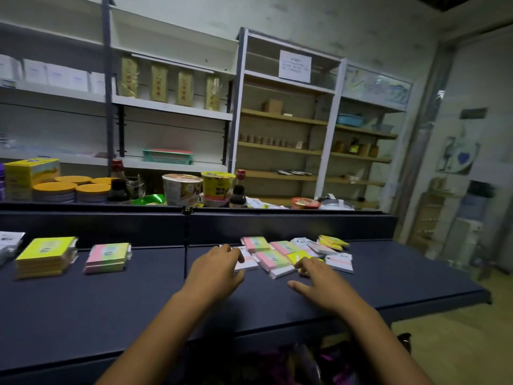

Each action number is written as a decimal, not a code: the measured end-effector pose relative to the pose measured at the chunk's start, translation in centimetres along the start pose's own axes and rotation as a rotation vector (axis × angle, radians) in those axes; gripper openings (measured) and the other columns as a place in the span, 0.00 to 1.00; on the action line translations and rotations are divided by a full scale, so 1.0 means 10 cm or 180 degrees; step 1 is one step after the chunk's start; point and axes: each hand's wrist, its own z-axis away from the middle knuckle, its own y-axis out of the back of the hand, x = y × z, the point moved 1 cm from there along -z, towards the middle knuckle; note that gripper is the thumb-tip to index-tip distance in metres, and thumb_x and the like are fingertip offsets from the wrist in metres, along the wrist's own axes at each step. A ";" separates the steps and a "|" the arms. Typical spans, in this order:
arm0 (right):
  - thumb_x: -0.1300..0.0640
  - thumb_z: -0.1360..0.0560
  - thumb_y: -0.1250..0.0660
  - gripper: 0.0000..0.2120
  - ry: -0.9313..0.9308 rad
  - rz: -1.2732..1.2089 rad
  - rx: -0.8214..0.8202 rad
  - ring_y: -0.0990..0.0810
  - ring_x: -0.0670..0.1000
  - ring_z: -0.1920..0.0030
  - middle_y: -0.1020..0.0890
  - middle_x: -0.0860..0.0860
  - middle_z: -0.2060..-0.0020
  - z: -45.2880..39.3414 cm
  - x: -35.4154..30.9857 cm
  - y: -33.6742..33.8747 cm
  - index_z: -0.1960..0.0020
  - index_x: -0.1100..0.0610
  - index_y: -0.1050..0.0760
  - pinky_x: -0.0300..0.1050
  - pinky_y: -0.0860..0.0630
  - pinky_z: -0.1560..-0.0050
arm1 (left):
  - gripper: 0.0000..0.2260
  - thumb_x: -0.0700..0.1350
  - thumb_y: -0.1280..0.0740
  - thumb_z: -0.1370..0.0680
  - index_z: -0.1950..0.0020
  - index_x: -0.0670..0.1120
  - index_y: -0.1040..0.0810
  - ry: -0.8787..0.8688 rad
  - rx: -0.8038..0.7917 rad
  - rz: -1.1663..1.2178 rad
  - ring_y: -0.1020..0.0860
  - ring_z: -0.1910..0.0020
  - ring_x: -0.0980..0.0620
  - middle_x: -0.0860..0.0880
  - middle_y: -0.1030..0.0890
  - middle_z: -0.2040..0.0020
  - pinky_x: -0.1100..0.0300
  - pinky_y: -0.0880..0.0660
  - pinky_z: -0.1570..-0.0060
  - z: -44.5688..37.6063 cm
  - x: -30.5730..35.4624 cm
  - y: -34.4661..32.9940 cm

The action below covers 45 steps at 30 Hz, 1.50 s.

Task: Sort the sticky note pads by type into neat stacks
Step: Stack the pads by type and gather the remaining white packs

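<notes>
Yellow stack [45,257] and pink-green stack [107,258] done; mixed pile [294,254] remains. Left hand [215,269] grips white pad [247,262]; right hand [316,282] spread flat.

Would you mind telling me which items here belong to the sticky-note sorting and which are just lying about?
Job:
yellow stack
pink-green stack
unsorted pile of pads
left hand, on a white pad
right hand, at the pile's edge

Lying about:
noodle cups
soy sauce bottles
yellow box
orange-lidded tins
</notes>
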 end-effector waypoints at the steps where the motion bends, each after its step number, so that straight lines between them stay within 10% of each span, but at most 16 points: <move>1: 0.39 0.23 0.36 0.20 -0.0031 -0.0010 0.0015 0.27 0.48 0.36 0.27 0.46 0.36 0.07 0.09 0.04 0.36 0.48 0.31 0.49 0.26 0.39 | 0.15 0.54 0.40 0.20 0.35 0.53 0.28 -0.0006 -0.0020 -0.0009 0.28 0.36 0.51 0.53 0.26 0.37 0.54 0.25 0.44 0.01 0.10 -0.03; 28: 0.42 0.23 0.35 0.19 -0.0305 -0.0144 0.0191 0.27 0.46 0.36 0.26 0.45 0.35 -0.39 1.47 0.08 0.35 0.48 0.29 0.44 0.27 0.39 | 0.15 0.56 0.37 0.22 0.36 0.54 0.28 -0.0011 -0.0333 0.0480 0.25 0.41 0.52 0.55 0.24 0.40 0.56 0.27 0.49 -1.12 0.88 -1.16; 45: 0.45 0.22 0.35 0.17 0.0257 -0.0448 0.0034 0.27 0.47 0.36 0.27 0.45 0.36 -1.03 2.27 0.02 0.36 0.49 0.28 0.48 0.27 0.37 | 0.33 0.61 0.26 0.31 0.30 0.53 0.33 0.0746 -0.0966 0.0266 0.31 0.34 0.47 0.48 0.32 0.35 0.50 0.28 0.41 -1.71 1.14 -1.66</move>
